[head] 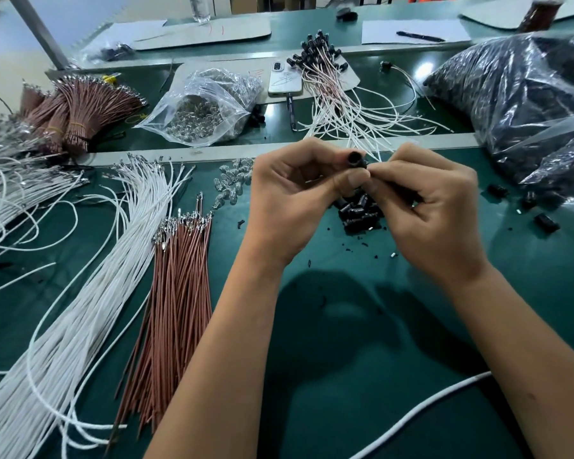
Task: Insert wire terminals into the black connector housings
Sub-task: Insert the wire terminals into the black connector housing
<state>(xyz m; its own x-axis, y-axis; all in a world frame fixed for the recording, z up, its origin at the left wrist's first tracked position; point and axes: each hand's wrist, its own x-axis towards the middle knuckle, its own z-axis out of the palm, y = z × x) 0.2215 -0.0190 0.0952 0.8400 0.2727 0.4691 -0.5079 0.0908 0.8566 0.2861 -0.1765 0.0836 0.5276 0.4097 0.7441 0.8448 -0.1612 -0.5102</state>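
Left hand (290, 193) pinching black housing (356, 159), right hand (424, 207) fingers curled against it

black connector housing (357, 159) pinched between both hands

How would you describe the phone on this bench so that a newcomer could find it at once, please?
Look past the hands to the raised strip across the green bench. Behind it, between the clear bag of small glass bulbs and the pile of finished assemblies, lies the phone, pale, flat, scribbled-on back upward.
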